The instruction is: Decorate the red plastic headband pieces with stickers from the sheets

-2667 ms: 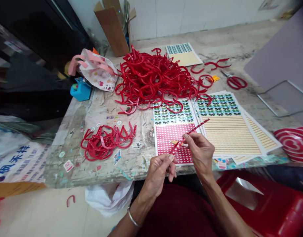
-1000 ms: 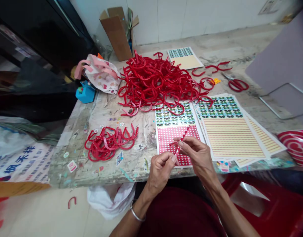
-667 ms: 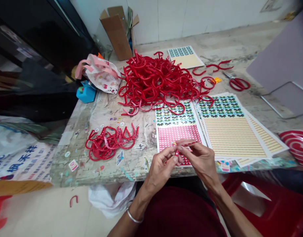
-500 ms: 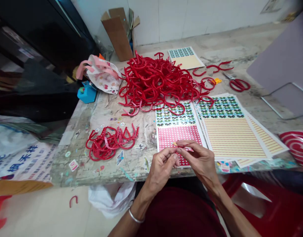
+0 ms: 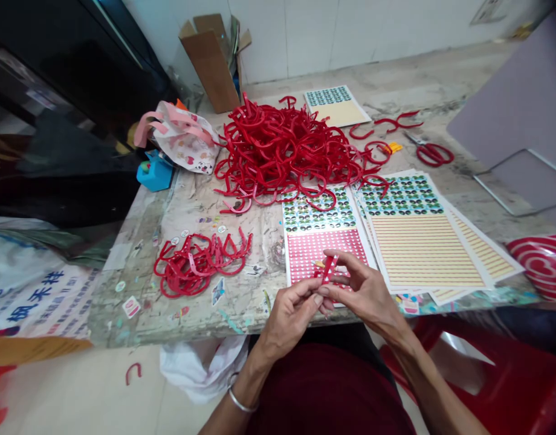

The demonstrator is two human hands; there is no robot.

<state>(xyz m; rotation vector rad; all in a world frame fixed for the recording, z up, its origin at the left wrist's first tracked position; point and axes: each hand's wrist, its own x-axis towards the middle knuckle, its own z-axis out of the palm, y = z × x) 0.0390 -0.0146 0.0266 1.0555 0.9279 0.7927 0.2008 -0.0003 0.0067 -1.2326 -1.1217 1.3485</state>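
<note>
My left hand (image 5: 294, 314) and my right hand (image 5: 363, 291) meet at the front edge of the table, fingertips pinched together. Between them a small red strip with white marks (image 5: 329, 269) stands up at a slant; its lower end is hidden by the fingers. Under the hands lies a sheet of stickers (image 5: 312, 244), green and black at the top, pink-red with white shapes below. Farther back rises a big tangled pile of red curved strips (image 5: 282, 148). A smaller heap of red curved strips (image 5: 200, 263) lies left of my left hand.
More sticker sheets (image 5: 425, 248) overlap on the right. Red-handled scissors (image 5: 433, 153) lie behind them. At the back are a cardboard box (image 5: 210, 69), a white pouch (image 5: 185, 142) and a blue tape dispenser (image 5: 155, 172). A red stool (image 5: 509, 386) is at the lower right.
The red strip now stands up between my fingertips, where it was mostly hidden before. My right hand has turned slightly, its index finger raised. The view has shifted a little.
</note>
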